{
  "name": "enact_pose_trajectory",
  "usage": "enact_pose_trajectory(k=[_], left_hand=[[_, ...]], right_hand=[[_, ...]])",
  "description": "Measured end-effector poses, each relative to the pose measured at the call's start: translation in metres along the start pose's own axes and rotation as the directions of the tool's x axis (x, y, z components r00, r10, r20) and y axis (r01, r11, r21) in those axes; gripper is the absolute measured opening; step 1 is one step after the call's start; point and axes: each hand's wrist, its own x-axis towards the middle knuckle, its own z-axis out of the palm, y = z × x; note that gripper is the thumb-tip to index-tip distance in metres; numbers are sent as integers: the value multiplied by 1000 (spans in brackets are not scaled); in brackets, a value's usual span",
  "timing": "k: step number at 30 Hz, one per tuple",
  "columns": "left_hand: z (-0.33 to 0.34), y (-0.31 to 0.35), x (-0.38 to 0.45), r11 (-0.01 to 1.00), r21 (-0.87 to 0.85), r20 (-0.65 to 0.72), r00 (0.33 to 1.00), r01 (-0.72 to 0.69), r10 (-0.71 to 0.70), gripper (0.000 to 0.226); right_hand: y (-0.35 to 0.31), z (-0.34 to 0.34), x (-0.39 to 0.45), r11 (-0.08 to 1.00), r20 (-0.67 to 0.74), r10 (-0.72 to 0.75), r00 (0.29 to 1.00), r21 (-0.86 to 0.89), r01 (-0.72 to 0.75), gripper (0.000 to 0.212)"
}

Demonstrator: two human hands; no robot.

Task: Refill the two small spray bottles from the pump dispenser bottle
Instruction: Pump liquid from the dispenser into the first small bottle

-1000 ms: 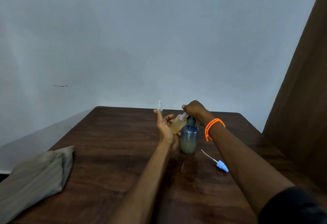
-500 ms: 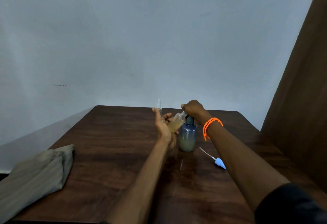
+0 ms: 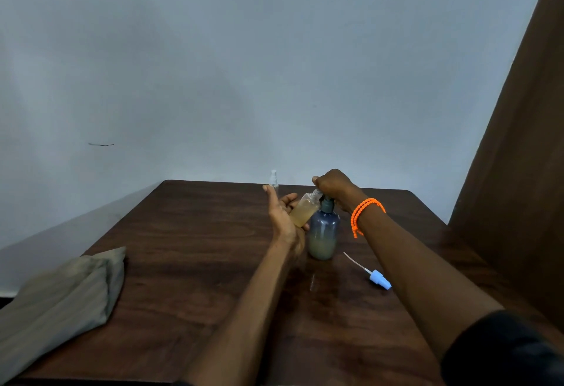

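A blue-grey pump dispenser bottle [image 3: 324,234] stands upright mid-table with pale liquid in its lower part. My right hand [image 3: 332,185], with an orange bracelet at the wrist, is curled over its pump head from above. My left hand [image 3: 282,217] holds a small spray bottle [image 3: 303,210] with yellowish liquid, capless and tilted, its neck up against the pump's spout. The thumb of that hand sticks up. A second small clear spray bottle [image 3: 273,179] stands with its cap on near the table's far edge, behind my left hand.
A light blue spray cap with its thin dip tube [image 3: 380,280] lies on the dark wooden table [image 3: 189,263] to the right of the dispenser. A folded beige cloth [image 3: 58,297] lies at the front left corner. A brown curtain [image 3: 518,141] hangs at the right.
Both hands keep their places on the pump head and the tilted small bottle. Only the view has shifted slightly.
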Motion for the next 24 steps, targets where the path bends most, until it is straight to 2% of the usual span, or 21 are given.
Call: enact_pose_trajectory(k=[5,11,16,19,24], left_hand=[[0,0,2,1000,-1,0,1000,0,0,94],[-1,0,0,1000,3,2,1000,13,-13,100],[1,2,2,1000,11,6,1000,1,-1,93],[-3,1,4,1000,24,-2,1000,6,-6,99],[0,4,1,1000,12,16,1000,10,-10,99]], right_hand=[[1,3,2,1000,-6,-5,1000,18,5,36],[2,2,-1,1000,-19,-12,1000,5,12,35],[0,2,3,1000,-8,-19,1000,-2,19,36],[7,8,0,1000,-14,-17,1000,10,17,37],[-2,-1,1,999,-14,-33,999,-38,32,36]])
